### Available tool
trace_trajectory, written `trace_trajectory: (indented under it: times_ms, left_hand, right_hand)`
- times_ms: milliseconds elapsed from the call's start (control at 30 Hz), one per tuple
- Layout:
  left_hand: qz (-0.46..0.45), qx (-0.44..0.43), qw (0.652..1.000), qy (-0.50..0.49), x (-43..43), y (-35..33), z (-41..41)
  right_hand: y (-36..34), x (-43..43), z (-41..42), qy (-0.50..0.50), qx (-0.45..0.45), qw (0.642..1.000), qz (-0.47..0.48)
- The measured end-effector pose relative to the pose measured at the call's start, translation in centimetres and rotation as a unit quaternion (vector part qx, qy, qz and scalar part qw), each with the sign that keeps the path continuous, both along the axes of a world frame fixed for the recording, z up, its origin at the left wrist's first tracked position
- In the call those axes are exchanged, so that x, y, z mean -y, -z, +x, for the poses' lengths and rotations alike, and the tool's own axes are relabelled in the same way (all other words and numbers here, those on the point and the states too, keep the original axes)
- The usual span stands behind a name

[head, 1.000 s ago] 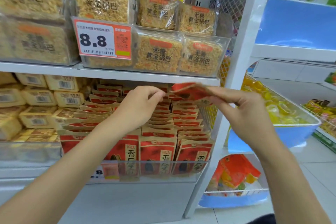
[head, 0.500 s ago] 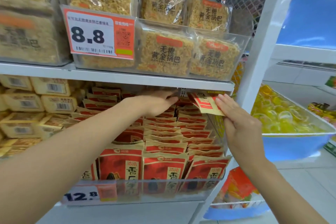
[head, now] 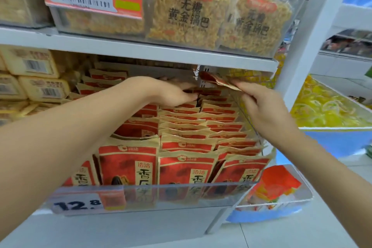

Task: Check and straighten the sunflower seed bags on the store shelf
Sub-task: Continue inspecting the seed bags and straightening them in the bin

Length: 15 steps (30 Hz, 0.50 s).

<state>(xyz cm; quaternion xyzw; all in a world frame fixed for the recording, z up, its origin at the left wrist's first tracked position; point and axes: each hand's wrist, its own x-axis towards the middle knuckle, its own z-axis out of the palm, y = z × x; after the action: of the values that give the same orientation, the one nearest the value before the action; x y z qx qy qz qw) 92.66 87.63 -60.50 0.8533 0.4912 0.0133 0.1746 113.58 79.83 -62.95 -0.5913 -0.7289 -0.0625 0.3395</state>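
Mid shelf bay, left to right.

At 9 o'clock: pale yellow wrapped blocks (head: 34,62), barcode labels facing out, stacked, right beside the sunflower seed bags (head: 181,127).

Bags: red fronts, tan crimped top seals, glossy film. They stand in columns running front to back, faces toward the camera, long axis vertical. In the left column one bag tilts back.

Front edge: clear plastic rail (head: 161,189) covers the lower part of the front row, with the 12.8 price tag (head: 76,205) at 7 o'clock on it.

Top edge: grey shelf board (head: 141,50). Slim gap over the bag tops at the rear, more headroom up front.

Left hand (head: 173,92) is in that gap at 12 o'clock of the stack. Palm down, fingers straight and together, pointing to 3 o'clock, lying on the rear bag tops.

Loose bag (head: 217,82) at 1 o'clock, just under the board, above the right column. Near flat, long axis roughly 9-to-3, right end lower. Blurred, print unreadable.

Right hand (head: 267,110) pinches its right end between thumb and fingertips.

Right boundary: thin wire side panel (head: 250,125), then white upright post (head: 308,36).

Past the post at 3 o'clock: blue tub (head: 332,141) of yellow sweets.

Above the board: rice crust packs (head: 187,14) in clear film.
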Motion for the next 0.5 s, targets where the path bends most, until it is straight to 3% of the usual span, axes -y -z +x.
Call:
trace_trajectory:
  times_ms: [133, 300, 500]
  left_hand:
    - [-0.026, 0.024, 0.999, 0.013, -0.2, 0.0, -0.2]
    - [-0.014, -0.052, 0.998, 0.016, -0.7, -0.1, -0.2]
    - [-0.005, -0.062, 0.998, 0.006, -0.7, 0.0, -0.2]
  right_hand:
    - [-1.2, -2.1, -0.5, -0.015, 0.036, 0.998, -0.055]
    - [-2.2, -2.2, -1.0, -0.02, 0.02, 0.999, -0.037]
    - [-1.4, -6.6, -0.3, 0.048, 0.07, 0.987, -0.133]
